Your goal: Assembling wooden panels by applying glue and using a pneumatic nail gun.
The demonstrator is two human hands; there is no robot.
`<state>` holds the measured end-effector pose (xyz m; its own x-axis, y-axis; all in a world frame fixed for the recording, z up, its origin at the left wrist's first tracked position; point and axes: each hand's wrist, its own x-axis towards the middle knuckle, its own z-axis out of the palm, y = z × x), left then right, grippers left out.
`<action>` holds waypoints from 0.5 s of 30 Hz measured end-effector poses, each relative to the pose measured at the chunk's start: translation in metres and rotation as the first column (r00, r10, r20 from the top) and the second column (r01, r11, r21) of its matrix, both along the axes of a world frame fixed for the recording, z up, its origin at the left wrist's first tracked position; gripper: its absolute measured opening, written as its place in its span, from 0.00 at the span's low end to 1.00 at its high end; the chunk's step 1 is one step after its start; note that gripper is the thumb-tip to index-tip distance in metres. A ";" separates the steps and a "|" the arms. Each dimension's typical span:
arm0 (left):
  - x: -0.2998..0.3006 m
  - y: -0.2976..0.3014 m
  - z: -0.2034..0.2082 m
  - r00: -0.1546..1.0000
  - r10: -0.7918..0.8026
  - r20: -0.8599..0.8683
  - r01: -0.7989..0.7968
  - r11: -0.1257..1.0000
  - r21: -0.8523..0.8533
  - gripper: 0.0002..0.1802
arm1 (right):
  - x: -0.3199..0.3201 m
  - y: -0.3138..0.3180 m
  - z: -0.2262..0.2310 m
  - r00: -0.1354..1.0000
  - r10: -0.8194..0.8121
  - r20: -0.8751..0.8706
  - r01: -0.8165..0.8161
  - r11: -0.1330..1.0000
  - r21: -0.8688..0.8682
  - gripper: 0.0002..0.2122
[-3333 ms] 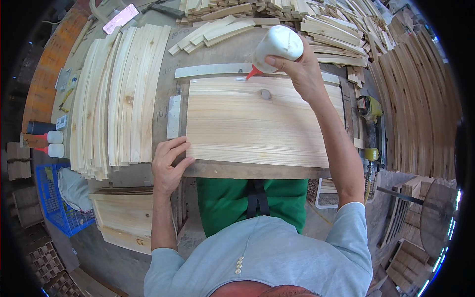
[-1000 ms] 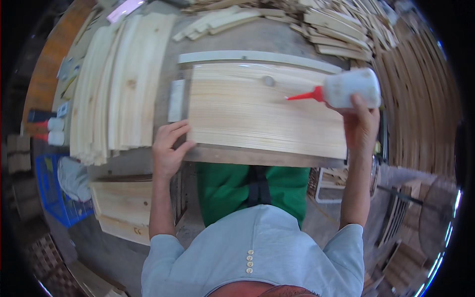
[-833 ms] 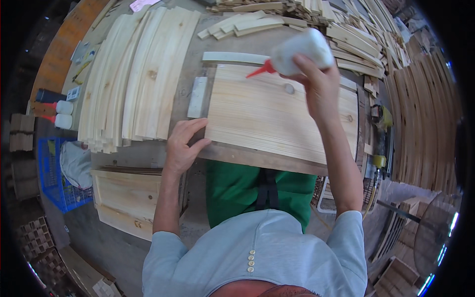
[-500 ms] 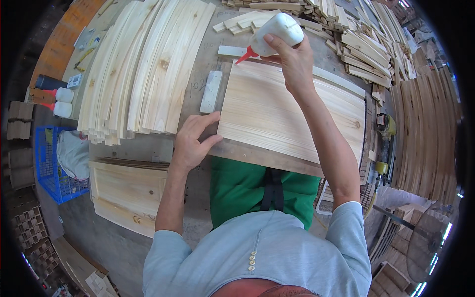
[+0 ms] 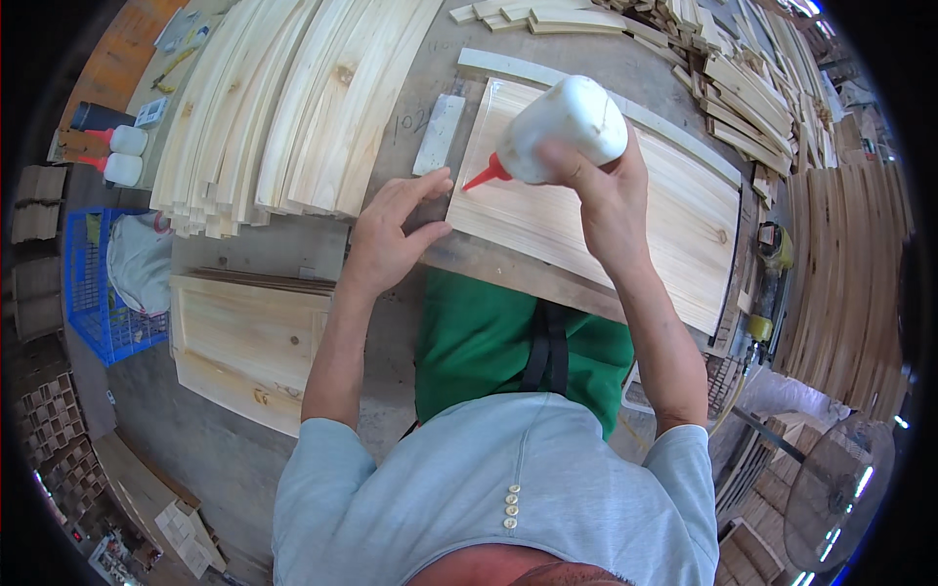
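Note:
My right hand (image 5: pixel 601 190) grips a white glue bottle (image 5: pixel 576 115), tilted so its red nozzle points down at the left edge of a pale wooden panel (image 5: pixel 664 259). A thin wet-looking line runs along the panel's left end. Beside that left edge, my left hand (image 5: pixel 399 227) rests with thumb and fingers apart, its fingertips next to the panel and holding nothing. A short whitish strip (image 5: pixel 439 135) lies just beyond my left hand. Along the panel's far side runs a long pale strip (image 5: pixel 606 105).
Tall stacks of wooden boards (image 5: pixel 293 107) stand on the left of the table. Loose wood pieces (image 5: pixel 733 107) pile up at the far right. A yellowish power tool (image 5: pixel 775 246) hangs by the right edge. Two more glue bottles (image 5: pixel 125 141) and a blue crate (image 5: pixel 88 283) are at the far left.
My right hand has brought the glue bottle nearer along the panel's left edge, from the far corner toward me. The left hand stays beside that edge. The whole view has shifted slightly.

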<state>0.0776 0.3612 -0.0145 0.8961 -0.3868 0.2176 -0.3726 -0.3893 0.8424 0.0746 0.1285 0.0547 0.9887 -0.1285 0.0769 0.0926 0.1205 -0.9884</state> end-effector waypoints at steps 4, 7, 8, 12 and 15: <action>0.000 -0.001 0.001 1.000 -0.009 -0.021 0.008 0.999 -0.036 0.35 | -0.020 0.005 0.004 1.000 0.019 -0.022 -0.019 0.999 -0.026 0.29; 0.000 -0.001 0.001 0.999 -0.018 -0.028 0.017 0.999 -0.036 0.35 | -0.028 0.008 0.005 1.000 0.014 -0.014 -0.015 0.998 -0.065 0.30; 0.000 -0.001 0.001 1.000 -0.018 -0.024 0.017 0.999 -0.048 0.35 | -0.029 0.009 0.005 0.999 0.033 -0.017 -0.034 0.996 -0.080 0.30; 0.000 -0.001 0.001 0.999 -0.024 -0.042 0.021 0.998 -0.064 0.34 | -0.031 0.010 0.003 0.999 0.051 -0.008 -0.051 0.995 -0.081 0.30; 0.000 -0.002 0.001 0.998 -0.010 -0.065 0.005 0.997 -0.073 0.34 | -0.037 0.006 0.001 0.999 0.036 0.009 -0.035 0.996 -0.085 0.30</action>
